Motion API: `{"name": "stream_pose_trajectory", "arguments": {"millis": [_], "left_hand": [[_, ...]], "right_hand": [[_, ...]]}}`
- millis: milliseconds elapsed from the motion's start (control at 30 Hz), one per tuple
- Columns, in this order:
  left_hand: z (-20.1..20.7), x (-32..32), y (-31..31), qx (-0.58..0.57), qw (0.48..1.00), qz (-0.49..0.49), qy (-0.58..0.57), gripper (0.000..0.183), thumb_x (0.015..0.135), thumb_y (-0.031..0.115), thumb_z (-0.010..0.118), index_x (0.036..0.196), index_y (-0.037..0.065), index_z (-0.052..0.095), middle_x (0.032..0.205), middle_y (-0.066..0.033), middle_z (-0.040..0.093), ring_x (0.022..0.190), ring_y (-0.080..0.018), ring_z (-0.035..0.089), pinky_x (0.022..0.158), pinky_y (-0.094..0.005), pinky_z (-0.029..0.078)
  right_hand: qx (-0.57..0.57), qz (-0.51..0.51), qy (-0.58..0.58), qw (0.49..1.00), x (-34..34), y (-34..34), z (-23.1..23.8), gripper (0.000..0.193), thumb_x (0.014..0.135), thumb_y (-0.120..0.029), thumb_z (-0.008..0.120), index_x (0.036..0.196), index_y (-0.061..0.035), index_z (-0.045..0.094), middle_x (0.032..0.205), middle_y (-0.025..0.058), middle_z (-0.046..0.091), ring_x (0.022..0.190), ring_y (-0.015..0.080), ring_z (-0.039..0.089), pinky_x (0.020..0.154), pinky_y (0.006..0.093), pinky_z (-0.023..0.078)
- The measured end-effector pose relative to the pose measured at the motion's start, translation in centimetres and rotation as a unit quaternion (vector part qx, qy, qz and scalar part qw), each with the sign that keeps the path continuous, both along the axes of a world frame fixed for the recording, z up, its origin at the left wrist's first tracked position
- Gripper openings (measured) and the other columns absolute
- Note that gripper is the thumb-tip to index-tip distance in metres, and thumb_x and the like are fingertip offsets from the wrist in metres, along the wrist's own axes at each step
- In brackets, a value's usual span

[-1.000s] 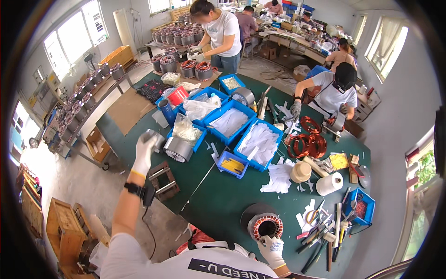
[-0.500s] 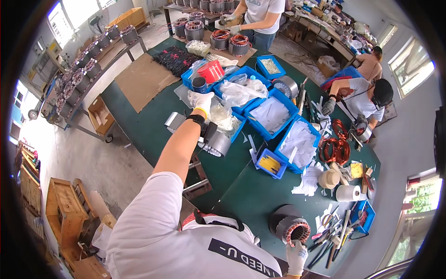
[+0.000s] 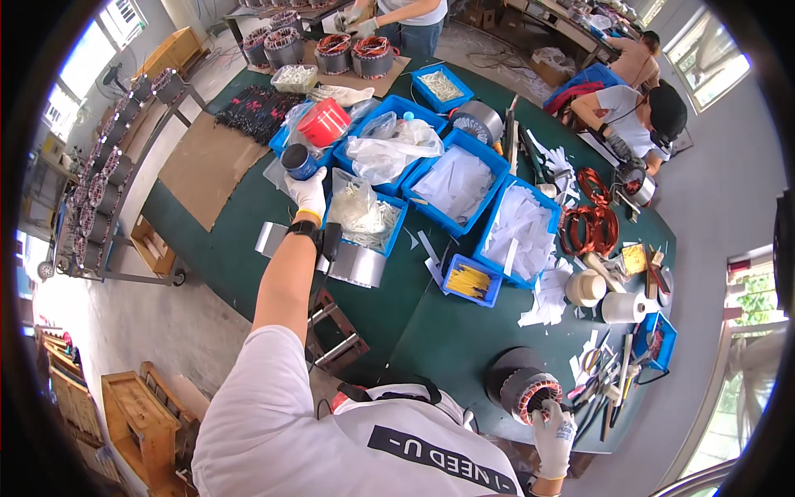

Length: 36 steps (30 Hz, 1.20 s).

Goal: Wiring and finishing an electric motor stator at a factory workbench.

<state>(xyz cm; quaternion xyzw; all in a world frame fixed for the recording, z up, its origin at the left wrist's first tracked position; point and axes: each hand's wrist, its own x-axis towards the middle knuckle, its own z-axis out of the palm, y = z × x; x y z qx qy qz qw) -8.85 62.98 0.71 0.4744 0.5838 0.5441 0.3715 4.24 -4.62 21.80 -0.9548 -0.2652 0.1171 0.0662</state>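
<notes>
My left hand (image 3: 308,195), in a white glove, reaches far across the green table with its fingers closed round a small dark-blue can (image 3: 300,162), which is tilted. Beside the can stands a red round tin (image 3: 325,123). Down at the near right, my gloved right hand (image 3: 553,435) has its fingers at the rim of a motor stator (image 3: 527,393) with copper windings, the fingertips partly inside its bore. The stator lies against a dark grey cylinder (image 3: 507,366). Under my left wrist lie bare metal stator housings (image 3: 358,267).
Blue bins of white paper slips (image 3: 451,184) and white pieces (image 3: 364,219) fill the middle. A small bin of yellow sticks (image 3: 468,282), thread spools (image 3: 623,307), copper coils (image 3: 590,230) and hand tools (image 3: 609,373) lie rightward. Two co-workers (image 3: 633,124) (image 3: 406,16) work at the table.
My left hand has closed on the blue can and drawn it slightly nearer, tilting it. My right fingers have moved further into the stator's opening. The whole view has shifted left.
</notes>
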Motion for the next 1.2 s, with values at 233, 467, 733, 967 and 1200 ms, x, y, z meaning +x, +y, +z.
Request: {"name": "stream_pose_trajectory", "arguments": {"millis": [233, 467, 733, 967, 1200], "left_hand": [[12.7, -1.6, -5.9, 0.109, 0.982, -0.151, -0.037, 0.082, 0.067, 0.006, 0.091, 0.137, 0.001, 0.049, 0.125, -0.0115, 0.064, 0.108, -0.0236, 0.065, 0.099, -0.0372, 0.05], [28.8, -7.1, -21.4, 0.094, 0.89, -0.443, -0.058, 0.056, 0.071, 0.008, 0.086, 0.121, 0.003, 0.061, 0.107, -0.0059, 0.071, 0.095, -0.0156, 0.069, 0.09, -0.0348, 0.055], [32.6, -12.3, -37.1, 0.0, 0.744, -0.666, 0.05, 0.082, 0.065, 0.028, 0.095, 0.133, 0.001, 0.057, 0.119, -0.0103, 0.067, 0.107, -0.0168, 0.064, 0.097, -0.0339, 0.051], [27.8, -14.3, -41.4, 0.033, 0.689, -0.72, 0.072, 0.079, 0.065, 0.034, 0.093, 0.126, -0.002, 0.058, 0.112, -0.0159, 0.068, 0.106, -0.0254, 0.068, 0.092, -0.0378, 0.054], [27.1, -19.0, -37.1, 0.16, 0.576, -0.789, 0.144, 0.082, 0.062, 0.035, 0.092, 0.131, 0.004, 0.059, 0.113, -0.018, 0.065, 0.106, -0.0366, 0.066, 0.092, -0.042, 0.053]], "right_hand": [[0.072, 0.078, 0.026, 0.994, -0.5, 0.5, 2.8, 0.022, 0.083, -0.02, 0.072, 0.102, -0.0096, 0.07, 0.082, 0.0172, 0.069, 0.082, 0.0384, 0.066, 0.079, 0.0485, 0.051], [0.337, 0.181, 0.205, 0.901, -2.5, 0.8, 14.2, 0.05, 0.07, -0.001, 0.081, 0.117, 0.0018, 0.066, 0.104, 0.0125, 0.067, 0.085, 0.0181, 0.068, 0.074, 0.03, 0.054], [0.258, 0.436, 0.085, 0.858, -7.6, 10.5, 22.1, 0.086, 0.078, -0.044, 0.084, 0.143, -0.0028, 0.046, 0.105, 0.0264, 0.064, 0.081, 0.0362, 0.069, 0.07, 0.0431, 0.055], [0.014, 0.415, 0.092, 0.905, -11.9, 12.0, 21.7, 0.083, 0.08, -0.059, 0.077, 0.138, -0.0062, 0.049, 0.095, 0.0302, 0.065, 0.087, 0.0455, 0.069, 0.075, 0.0473, 0.056], [0.048, 0.341, 0.125, 0.93, -20.4, 12.2, 19.8, 0.072, 0.084, -0.051, 0.073, 0.131, -0.0002, 0.052, 0.101, 0.0325, 0.064, 0.091, 0.0472, 0.069, 0.08, 0.0482, 0.057]]}}
